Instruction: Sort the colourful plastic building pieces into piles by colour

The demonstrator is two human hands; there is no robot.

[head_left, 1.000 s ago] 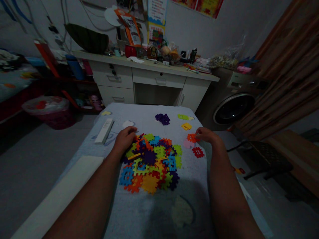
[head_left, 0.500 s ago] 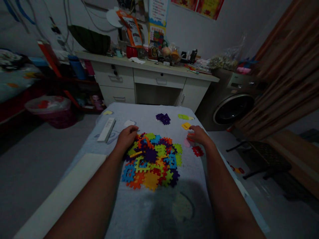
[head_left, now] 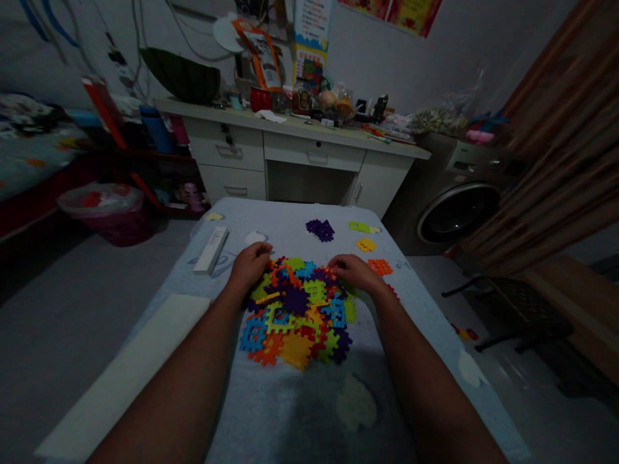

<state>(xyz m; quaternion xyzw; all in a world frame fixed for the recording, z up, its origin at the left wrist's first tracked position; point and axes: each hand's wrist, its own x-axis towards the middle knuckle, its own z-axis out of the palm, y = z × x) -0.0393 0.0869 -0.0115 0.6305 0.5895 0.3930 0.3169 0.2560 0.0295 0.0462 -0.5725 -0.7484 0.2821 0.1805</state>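
Note:
A heap of colourful toothed plastic building tiles (head_left: pixel 296 348) lies on the cloth-covered table. My left hand (head_left: pixel 250 263) rests at the heap's far left edge, its fingers loosely bent and nothing visible in them. At the far right edge of the heap, my right hand (head_left: pixel 352 269) has its fingertips closed at an orange tile, which they partly hide. Apart from the heap are a cluster of purple tiles (head_left: pixel 320 230), a lime green tile (head_left: pixel 358 227), a yellow tile (head_left: pixel 366 245) and orange tiles (head_left: pixel 380 267). A red tile (head_left: pixel 394 291) is mostly behind my right forearm.
A white narrow box (head_left: pixel 211 251) and a long white board (head_left: pixel 130 374) lie along the table's left side. Beyond the table stands a white desk (head_left: pixel 314 154) with clutter on top. To the right are a washing machine (head_left: pixel 457 206) and a dark stool (head_left: pixel 525 299).
My right hand has moved left from the separate tiles to the heap, uncovering orange tiles in front of the yellow one. My left hand stays in place. The view has shifted slightly.

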